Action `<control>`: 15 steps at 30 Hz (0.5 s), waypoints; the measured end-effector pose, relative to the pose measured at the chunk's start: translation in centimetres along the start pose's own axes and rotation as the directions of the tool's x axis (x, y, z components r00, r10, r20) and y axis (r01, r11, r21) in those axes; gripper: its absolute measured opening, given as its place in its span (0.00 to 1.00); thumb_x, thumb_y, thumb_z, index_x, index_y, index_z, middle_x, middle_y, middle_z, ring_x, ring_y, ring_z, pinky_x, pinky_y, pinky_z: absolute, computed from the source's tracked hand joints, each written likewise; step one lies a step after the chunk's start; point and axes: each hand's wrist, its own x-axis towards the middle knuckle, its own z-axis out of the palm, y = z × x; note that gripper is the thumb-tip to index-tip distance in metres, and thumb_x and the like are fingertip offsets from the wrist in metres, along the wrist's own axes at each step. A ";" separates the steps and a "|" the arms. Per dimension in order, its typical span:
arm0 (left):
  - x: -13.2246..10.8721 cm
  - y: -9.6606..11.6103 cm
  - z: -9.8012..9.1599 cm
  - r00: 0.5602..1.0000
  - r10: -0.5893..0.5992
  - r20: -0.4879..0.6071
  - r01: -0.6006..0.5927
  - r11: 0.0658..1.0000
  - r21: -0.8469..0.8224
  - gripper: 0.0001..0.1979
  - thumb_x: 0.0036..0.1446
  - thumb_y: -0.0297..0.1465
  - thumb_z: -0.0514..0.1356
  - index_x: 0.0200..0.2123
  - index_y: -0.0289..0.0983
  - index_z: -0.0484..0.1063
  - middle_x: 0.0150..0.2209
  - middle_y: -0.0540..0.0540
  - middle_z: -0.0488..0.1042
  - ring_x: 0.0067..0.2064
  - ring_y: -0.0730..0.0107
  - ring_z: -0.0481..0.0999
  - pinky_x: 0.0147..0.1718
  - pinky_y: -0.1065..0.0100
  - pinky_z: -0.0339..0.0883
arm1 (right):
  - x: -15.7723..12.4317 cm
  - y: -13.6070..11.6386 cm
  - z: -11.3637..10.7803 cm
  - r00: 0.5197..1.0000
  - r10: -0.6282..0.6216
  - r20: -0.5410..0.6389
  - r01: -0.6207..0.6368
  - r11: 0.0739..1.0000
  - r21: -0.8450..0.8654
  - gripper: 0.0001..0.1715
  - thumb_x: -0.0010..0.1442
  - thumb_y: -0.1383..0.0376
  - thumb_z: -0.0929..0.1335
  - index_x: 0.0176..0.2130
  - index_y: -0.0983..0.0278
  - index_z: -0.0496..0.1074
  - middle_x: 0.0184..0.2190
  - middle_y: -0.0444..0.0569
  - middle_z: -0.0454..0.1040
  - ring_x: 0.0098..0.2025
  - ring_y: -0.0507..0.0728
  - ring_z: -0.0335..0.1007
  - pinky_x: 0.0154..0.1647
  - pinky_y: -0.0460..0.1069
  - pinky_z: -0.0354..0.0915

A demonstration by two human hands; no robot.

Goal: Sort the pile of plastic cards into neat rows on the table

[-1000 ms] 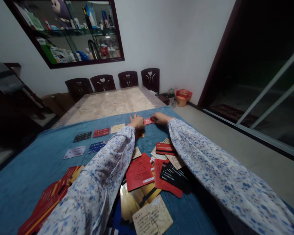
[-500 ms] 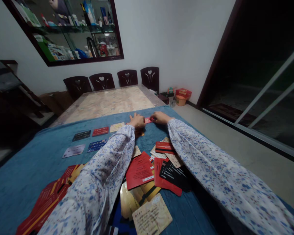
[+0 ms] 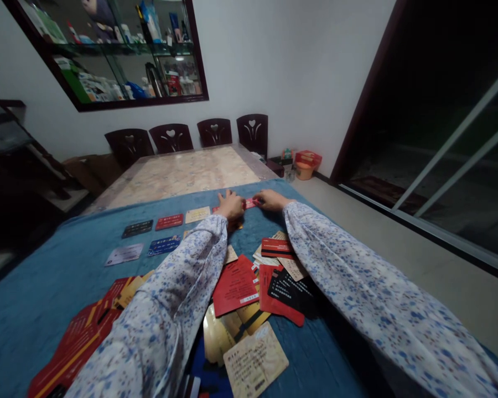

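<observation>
A small red card [image 3: 250, 203] lies at the far side of the blue cloth [image 3: 87, 226], its two ends between my hands. My left hand [image 3: 231, 206] has its fingertips on the card's left end, with one finger raised. The right end is pinched by my right hand [image 3: 269, 200]. Left of them, cards lie in rows: a black card [image 3: 137, 228], a red card [image 3: 170, 221], a cream card [image 3: 197, 214], a lilac card [image 3: 124, 254] and a blue card [image 3: 164, 245]. Between my forearms is a loose heap with a large red card [image 3: 236, 286].
More red and gold cards [image 3: 77, 340] are heaped at the near left, partly under my left sleeve. Beyond the cloth stretches a marble-patterned table [image 3: 191, 171] with dark chairs [image 3: 171, 137] behind it. An orange bucket [image 3: 304, 170] stands on the floor.
The view has shifted slightly. My left hand has moved a little, and a bit more of the red card beside it and of the rows on its left shows. My right hand keeps its place.
</observation>
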 end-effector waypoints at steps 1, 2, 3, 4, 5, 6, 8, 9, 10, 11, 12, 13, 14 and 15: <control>-0.2 0.0 0.0 1.000 0.015 -0.017 -0.015 1.000 0.004 0.19 0.60 0.30 0.56 0.50 0.45 0.81 0.57 0.37 0.73 0.65 0.42 0.58 0.60 0.36 0.53 | -0.2 0.0 -0.1 1.000 0.007 -0.001 -0.007 1.000 -0.001 0.21 0.67 0.65 0.65 0.56 0.66 0.78 0.50 0.59 0.80 0.47 0.58 0.75 0.47 0.46 0.63; -0.4 0.1 0.0 0.999 0.029 -0.032 -0.029 1.000 0.007 0.19 0.60 0.30 0.55 0.51 0.45 0.80 0.57 0.37 0.73 0.65 0.42 0.57 0.60 0.36 0.53 | -0.4 0.0 -0.1 1.000 0.014 0.002 -0.014 1.000 -0.005 0.21 0.66 0.66 0.66 0.56 0.66 0.78 0.51 0.58 0.79 0.48 0.58 0.75 0.47 0.46 0.63; -0.6 0.1 0.0 0.998 0.041 -0.045 -0.041 0.999 0.010 0.19 0.61 0.29 0.55 0.51 0.45 0.80 0.58 0.37 0.72 0.65 0.42 0.57 0.60 0.37 0.53 | -0.6 0.1 -0.2 1.000 0.019 0.006 -0.019 1.000 -0.010 0.22 0.65 0.66 0.67 0.56 0.65 0.78 0.51 0.58 0.79 0.48 0.58 0.75 0.47 0.46 0.63; -0.9 0.1 0.0 0.997 0.054 -0.054 -0.053 0.999 0.013 0.19 0.61 0.29 0.55 0.52 0.45 0.80 0.58 0.37 0.72 0.66 0.43 0.57 0.60 0.37 0.53 | -0.8 0.1 -0.3 1.000 0.022 0.010 -0.022 1.000 -0.015 0.22 0.63 0.66 0.68 0.56 0.65 0.78 0.51 0.57 0.79 0.48 0.58 0.75 0.47 0.46 0.63; -1.1 0.1 0.0 0.996 0.064 -0.062 -0.063 0.998 0.014 0.20 0.61 0.29 0.55 0.53 0.45 0.79 0.58 0.37 0.72 0.66 0.43 0.57 0.60 0.37 0.52 | -1.1 0.1 -0.4 1.000 0.022 0.008 -0.022 1.000 -0.017 0.22 0.63 0.66 0.68 0.56 0.64 0.78 0.52 0.56 0.79 0.49 0.59 0.74 0.47 0.46 0.63; -1.4 0.1 0.1 0.995 0.074 -0.068 -0.074 0.997 0.012 0.20 0.62 0.29 0.55 0.53 0.44 0.79 0.58 0.37 0.72 0.66 0.43 0.57 0.60 0.37 0.52 | -1.3 0.2 -0.5 1.000 0.020 0.004 -0.020 1.000 -0.017 0.22 0.63 0.66 0.68 0.56 0.64 0.78 0.52 0.56 0.79 0.49 0.59 0.74 0.47 0.46 0.63; -1.9 0.0 0.1 0.993 0.094 -0.067 -0.095 0.996 -0.001 0.20 0.63 0.29 0.55 0.54 0.44 0.79 0.59 0.37 0.72 0.66 0.42 0.57 0.60 0.37 0.51 | -1.8 0.1 -0.8 1.000 0.012 -0.007 -0.012 1.000 -0.017 0.22 0.63 0.66 0.68 0.55 0.64 0.79 0.52 0.56 0.79 0.50 0.59 0.73 0.47 0.46 0.62; -2.2 0.0 0.1 0.993 0.104 -0.063 -0.105 0.994 -0.008 0.20 0.62 0.29 0.56 0.54 0.44 0.78 0.59 0.37 0.72 0.66 0.42 0.56 0.60 0.37 0.51 | -2.1 0.1 -0.9 1.000 0.008 -0.009 -0.008 1.000 -0.017 0.22 0.63 0.67 0.67 0.54 0.65 0.79 0.51 0.56 0.79 0.50 0.59 0.73 0.47 0.46 0.62; -2.5 0.0 0.1 0.992 0.113 -0.060 -0.114 0.993 -0.013 0.20 0.62 0.29 0.56 0.54 0.44 0.78 0.59 0.38 0.71 0.67 0.43 0.56 0.61 0.38 0.50 | -2.4 0.0 -1.0 1.000 0.005 -0.009 -0.005 1.000 -0.019 0.21 0.63 0.68 0.67 0.54 0.65 0.79 0.51 0.57 0.79 0.50 0.59 0.73 0.46 0.47 0.62; -2.8 0.0 0.0 0.990 0.124 -0.060 -0.125 0.992 -0.014 0.20 0.62 0.29 0.56 0.54 0.44 0.78 0.59 0.38 0.72 0.67 0.43 0.55 0.61 0.39 0.50 | -2.7 -0.2 -1.1 1.000 0.002 -0.009 -0.002 1.000 -0.021 0.21 0.63 0.69 0.66 0.53 0.66 0.80 0.50 0.57 0.80 0.49 0.59 0.73 0.45 0.47 0.61; -3.1 0.0 0.0 0.989 0.137 -0.063 -0.138 0.990 -0.013 0.19 0.62 0.29 0.56 0.54 0.45 0.78 0.59 0.39 0.72 0.67 0.44 0.55 0.61 0.39 0.50 | -3.1 -0.3 -1.2 1.000 -0.002 -0.010 0.002 1.000 -0.023 0.20 0.63 0.69 0.66 0.51 0.66 0.80 0.49 0.57 0.80 0.48 0.59 0.73 0.44 0.47 0.61; -3.5 0.0 -0.1 0.987 0.149 -0.067 -0.150 0.989 -0.013 0.19 0.62 0.28 0.56 0.53 0.44 0.78 0.59 0.39 0.72 0.67 0.44 0.55 0.60 0.39 0.49 | -3.5 -0.5 -1.3 1.000 -0.008 -0.012 0.007 1.000 -0.025 0.19 0.63 0.69 0.65 0.50 0.67 0.81 0.48 0.57 0.81 0.46 0.59 0.73 0.44 0.47 0.61; -3.8 0.1 -0.1 0.984 0.161 -0.073 -0.163 0.987 -0.017 0.18 0.62 0.28 0.55 0.52 0.44 0.79 0.59 0.39 0.73 0.67 0.44 0.54 0.60 0.39 0.49 | -3.9 -0.7 -1.4 1.000 -0.013 -0.014 0.012 1.000 -0.028 0.19 0.63 0.69 0.65 0.48 0.67 0.81 0.47 0.57 0.81 0.46 0.59 0.72 0.43 0.47 0.60; -4.2 0.2 -0.1 0.982 0.173 -0.081 -0.176 0.984 -0.023 0.18 0.62 0.28 0.55 0.51 0.43 0.79 0.58 0.39 0.73 0.68 0.44 0.54 0.60 0.39 0.49 | -4.3 -0.9 -1.5 1.000 -0.018 -0.017 0.017 0.999 -0.030 0.18 0.63 0.70 0.64 0.47 0.67 0.82 0.46 0.57 0.81 0.45 0.59 0.72 0.42 0.48 0.60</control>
